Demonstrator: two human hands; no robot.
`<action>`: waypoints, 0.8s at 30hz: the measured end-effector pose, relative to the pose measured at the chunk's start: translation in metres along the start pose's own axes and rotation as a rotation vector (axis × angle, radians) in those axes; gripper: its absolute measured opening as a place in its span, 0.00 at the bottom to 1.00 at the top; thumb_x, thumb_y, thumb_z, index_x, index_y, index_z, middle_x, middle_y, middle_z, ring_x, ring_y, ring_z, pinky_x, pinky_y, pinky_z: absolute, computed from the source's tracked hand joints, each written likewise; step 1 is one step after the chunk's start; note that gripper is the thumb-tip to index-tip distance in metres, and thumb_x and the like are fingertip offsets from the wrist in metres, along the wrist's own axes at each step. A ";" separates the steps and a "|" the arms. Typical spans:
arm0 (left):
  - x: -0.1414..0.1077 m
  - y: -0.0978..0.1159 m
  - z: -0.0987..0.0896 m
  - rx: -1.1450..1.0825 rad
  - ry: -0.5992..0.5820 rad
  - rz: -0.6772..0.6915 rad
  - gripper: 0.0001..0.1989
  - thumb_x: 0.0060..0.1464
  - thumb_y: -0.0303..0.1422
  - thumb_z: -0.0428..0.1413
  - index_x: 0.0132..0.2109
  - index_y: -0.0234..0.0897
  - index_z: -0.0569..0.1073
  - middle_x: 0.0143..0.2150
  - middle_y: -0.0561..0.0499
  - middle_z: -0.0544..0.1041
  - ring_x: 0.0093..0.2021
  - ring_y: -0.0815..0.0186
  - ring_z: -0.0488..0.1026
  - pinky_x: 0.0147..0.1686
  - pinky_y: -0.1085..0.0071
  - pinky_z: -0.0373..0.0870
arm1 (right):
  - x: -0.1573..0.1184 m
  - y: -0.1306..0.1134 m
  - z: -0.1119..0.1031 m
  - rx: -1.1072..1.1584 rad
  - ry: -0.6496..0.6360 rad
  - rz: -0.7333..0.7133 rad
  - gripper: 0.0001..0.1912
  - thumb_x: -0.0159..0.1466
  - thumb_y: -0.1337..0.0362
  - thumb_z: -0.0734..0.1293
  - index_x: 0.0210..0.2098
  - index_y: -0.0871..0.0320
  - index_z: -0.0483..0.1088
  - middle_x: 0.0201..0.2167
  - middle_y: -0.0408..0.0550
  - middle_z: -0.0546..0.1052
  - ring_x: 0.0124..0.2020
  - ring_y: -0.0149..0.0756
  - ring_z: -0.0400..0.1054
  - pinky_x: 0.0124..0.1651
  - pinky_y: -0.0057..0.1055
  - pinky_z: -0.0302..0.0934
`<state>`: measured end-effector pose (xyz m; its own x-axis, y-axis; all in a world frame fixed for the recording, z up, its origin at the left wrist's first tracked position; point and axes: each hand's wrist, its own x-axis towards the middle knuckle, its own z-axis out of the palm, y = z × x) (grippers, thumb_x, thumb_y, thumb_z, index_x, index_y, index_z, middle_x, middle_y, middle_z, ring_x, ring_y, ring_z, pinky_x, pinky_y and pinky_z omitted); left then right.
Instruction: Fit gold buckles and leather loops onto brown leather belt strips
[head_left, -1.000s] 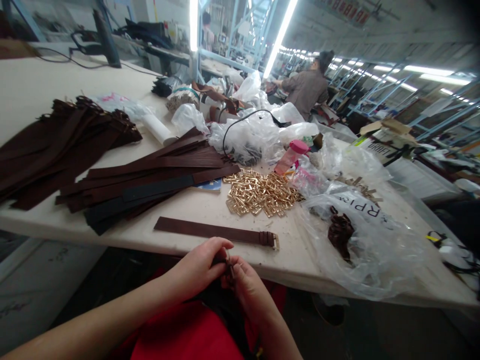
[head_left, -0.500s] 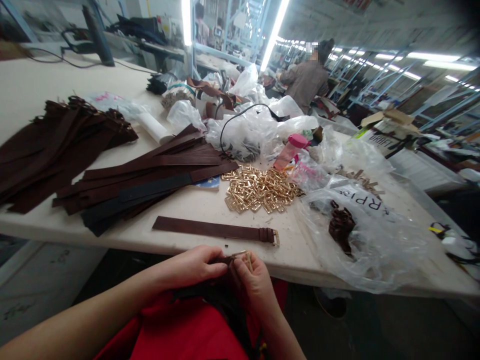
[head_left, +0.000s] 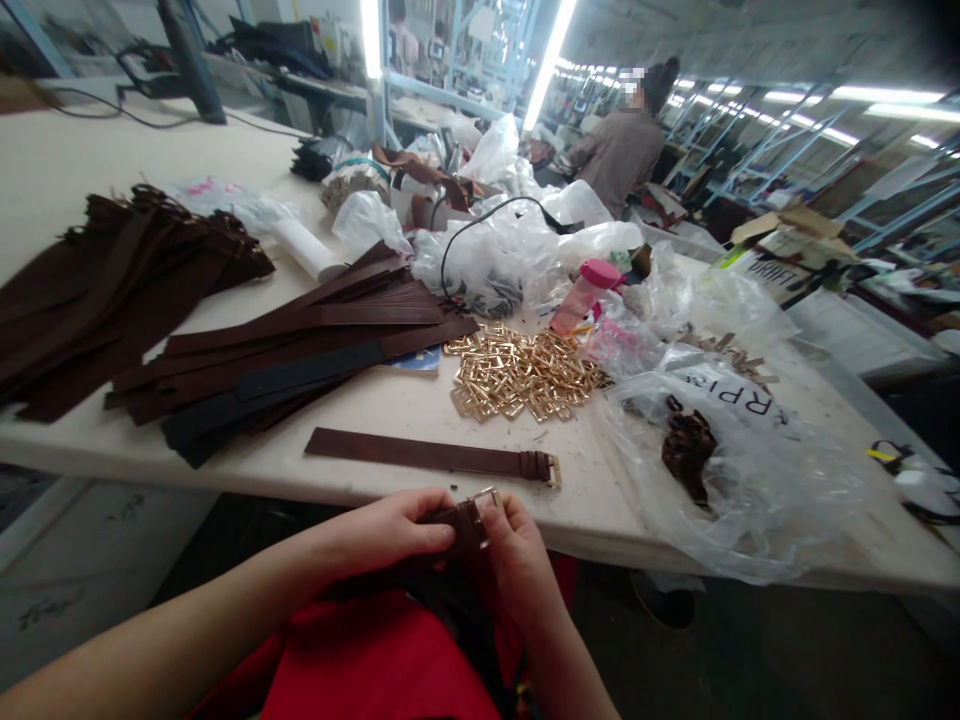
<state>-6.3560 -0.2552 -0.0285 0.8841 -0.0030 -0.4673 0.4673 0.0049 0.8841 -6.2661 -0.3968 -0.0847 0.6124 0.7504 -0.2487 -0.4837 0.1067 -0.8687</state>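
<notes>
Just in front of the table edge, my left hand (head_left: 405, 535) is closed on a dark brown leather strap (head_left: 466, 530). The thumb of that hand lies flat along the leather. My right hand (head_left: 517, 550) pinches a gold buckle (head_left: 484, 498) at the strap's end, its fingers hiding part of the frame. Beyond my hands, a finished-looking strap (head_left: 420, 455) lies flat with a buckle (head_left: 555, 471) at its right end. Behind it spreads a pile of loose gold buckles (head_left: 525, 370).
Brown straps (head_left: 322, 330) fan out at the left, with another bundle (head_left: 112, 290) farther left. A pink bottle (head_left: 583, 297) leans among plastic bags (head_left: 510, 250). An open bag (head_left: 780, 490) holds brown loops (head_left: 688, 450) at the right. A person (head_left: 622, 150) stands beyond the table.
The buckle and strap end between my hands have turned, so the buckle frame and the strap's face show more. My right fingers have shifted slightly on them. The view has tilted a little.
</notes>
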 end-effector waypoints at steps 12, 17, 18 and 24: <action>-0.008 0.002 0.002 0.039 0.041 -0.026 0.12 0.47 0.37 0.53 0.38 0.33 0.67 0.30 0.54 0.69 0.30 0.68 0.67 0.31 0.73 0.65 | -0.008 0.017 0.015 0.134 -0.024 -0.089 0.23 0.46 0.55 0.74 0.34 0.55 0.59 0.26 0.38 0.68 0.24 0.27 0.62 0.28 0.23 0.57; -0.008 0.001 0.000 0.074 0.026 -0.049 0.10 0.47 0.35 0.51 0.36 0.34 0.66 0.30 0.55 0.69 0.29 0.68 0.67 0.28 0.74 0.64 | -0.007 0.005 0.001 -0.034 -0.050 -0.061 0.24 0.47 0.58 0.73 0.38 0.54 0.60 0.30 0.40 0.68 0.27 0.28 0.64 0.29 0.24 0.59; -0.008 0.001 -0.001 0.123 0.027 -0.046 0.10 0.47 0.35 0.50 0.36 0.34 0.67 0.30 0.55 0.69 0.29 0.67 0.67 0.28 0.74 0.64 | -0.007 0.001 -0.001 -0.073 -0.083 -0.053 0.26 0.46 0.59 0.73 0.41 0.53 0.60 0.31 0.40 0.68 0.28 0.29 0.64 0.30 0.25 0.59; -0.011 0.006 0.001 0.503 0.044 -0.032 0.10 0.48 0.36 0.50 0.34 0.35 0.70 0.30 0.53 0.72 0.31 0.65 0.68 0.27 0.75 0.61 | 0.002 -0.014 -0.004 -0.545 -0.230 -0.005 0.14 0.49 0.67 0.70 0.33 0.57 0.63 0.23 0.37 0.66 0.24 0.27 0.59 0.26 0.23 0.53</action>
<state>-6.3631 -0.2562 -0.0182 0.8736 0.0467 -0.4843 0.4455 -0.4770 0.7576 -6.2556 -0.3999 -0.0745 0.4330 0.8794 -0.1980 -0.0526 -0.1947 -0.9795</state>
